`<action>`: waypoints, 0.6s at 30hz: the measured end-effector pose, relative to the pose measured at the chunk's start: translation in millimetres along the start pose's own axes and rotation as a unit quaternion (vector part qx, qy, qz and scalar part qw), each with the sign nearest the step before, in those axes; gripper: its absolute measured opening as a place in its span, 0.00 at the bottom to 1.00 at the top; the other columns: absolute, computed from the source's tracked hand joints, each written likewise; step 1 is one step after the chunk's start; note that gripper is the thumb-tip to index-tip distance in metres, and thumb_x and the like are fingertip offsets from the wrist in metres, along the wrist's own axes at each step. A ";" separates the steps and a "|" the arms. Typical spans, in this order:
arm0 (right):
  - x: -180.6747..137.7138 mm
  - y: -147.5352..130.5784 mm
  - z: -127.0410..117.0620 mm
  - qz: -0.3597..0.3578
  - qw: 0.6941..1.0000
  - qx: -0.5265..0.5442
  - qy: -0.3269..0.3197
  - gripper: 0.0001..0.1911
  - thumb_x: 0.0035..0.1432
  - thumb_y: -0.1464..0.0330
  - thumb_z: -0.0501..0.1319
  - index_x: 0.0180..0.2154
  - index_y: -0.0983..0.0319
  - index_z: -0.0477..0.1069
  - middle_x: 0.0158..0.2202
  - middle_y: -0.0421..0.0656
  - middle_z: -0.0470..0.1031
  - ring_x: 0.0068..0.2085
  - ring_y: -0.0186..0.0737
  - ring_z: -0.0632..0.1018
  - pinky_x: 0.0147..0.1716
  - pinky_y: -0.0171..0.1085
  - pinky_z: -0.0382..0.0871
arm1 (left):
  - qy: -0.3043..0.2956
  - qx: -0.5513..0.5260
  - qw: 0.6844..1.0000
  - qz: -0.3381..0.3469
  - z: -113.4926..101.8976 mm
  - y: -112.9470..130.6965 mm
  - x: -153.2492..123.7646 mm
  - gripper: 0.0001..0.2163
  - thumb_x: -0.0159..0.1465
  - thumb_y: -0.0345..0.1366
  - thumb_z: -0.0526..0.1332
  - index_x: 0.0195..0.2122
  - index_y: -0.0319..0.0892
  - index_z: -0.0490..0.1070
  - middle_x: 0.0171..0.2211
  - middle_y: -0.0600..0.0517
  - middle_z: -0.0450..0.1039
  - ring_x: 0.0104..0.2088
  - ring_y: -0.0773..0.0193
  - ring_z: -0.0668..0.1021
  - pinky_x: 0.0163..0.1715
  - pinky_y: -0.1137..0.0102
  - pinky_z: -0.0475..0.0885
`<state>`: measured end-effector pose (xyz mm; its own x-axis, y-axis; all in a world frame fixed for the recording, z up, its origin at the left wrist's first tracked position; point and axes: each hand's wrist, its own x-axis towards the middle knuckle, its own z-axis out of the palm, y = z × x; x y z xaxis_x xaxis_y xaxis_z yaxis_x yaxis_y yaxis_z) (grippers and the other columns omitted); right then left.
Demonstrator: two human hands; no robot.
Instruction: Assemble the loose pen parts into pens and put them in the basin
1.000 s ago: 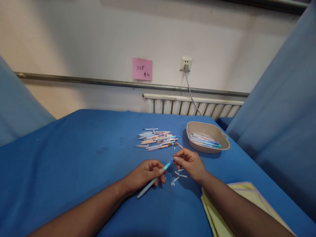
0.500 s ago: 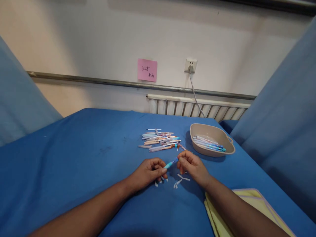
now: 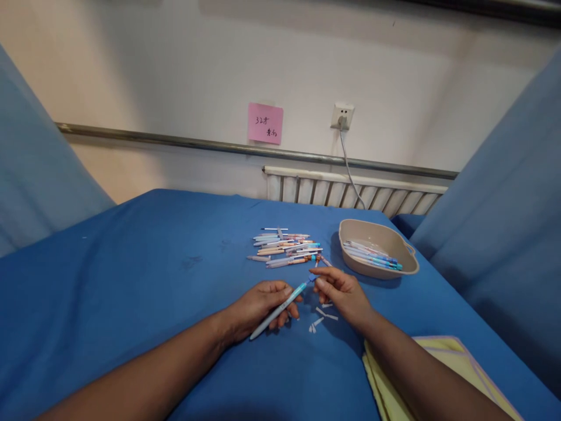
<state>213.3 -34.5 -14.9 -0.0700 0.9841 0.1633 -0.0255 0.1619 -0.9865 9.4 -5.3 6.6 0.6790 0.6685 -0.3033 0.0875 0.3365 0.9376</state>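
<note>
Left hand (image 3: 263,301): closed round the barrel of a light-blue pen (image 3: 276,310), holding it aslant just above the blue-covered table (image 3: 131,280); right hand (image 3: 339,289): thumb and forefinger pinched on the blue end piece (image 3: 312,278) at the pen's far tip. The two hands are close together, joined only by the pen.

Step in hand, as judged: work on the pen's end, with the barrel braced; whether the end piece is seated or loose cannot be told. Further work at that end calls for a steady barrel and a fine pinch.

Small white pieces (image 3: 322,316) lie just below the right hand; a pile of pens (image 3: 287,248) lies beyond; a beige tray (image 3: 377,271) holding more pens stands to the right; a yellow cloth (image 3: 438,356) lies under the right forearm.
</note>
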 end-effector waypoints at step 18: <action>4.8 -5.7 8.8 0.008 0.995 -0.044 -0.087 0.20 0.59 0.52 0.52 0.36 0.63 0.67 0.23 0.36 0.69 0.20 0.28 0.69 0.20 0.29 0.61 | 0.093 0.090 0.987 0.098 2.5 33.3 7.5 0.15 0.51 0.43 0.67 0.33 0.39 0.72 0.26 0.52 0.72 0.24 0.69 0.71 0.27 0.74 0.66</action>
<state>204.3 -31.4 -8.4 -0.2410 0.9604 0.1398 0.0647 0.1597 -0.9850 19.2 9.3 36.0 0.5519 0.8247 -0.1235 0.1075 0.0765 0.9913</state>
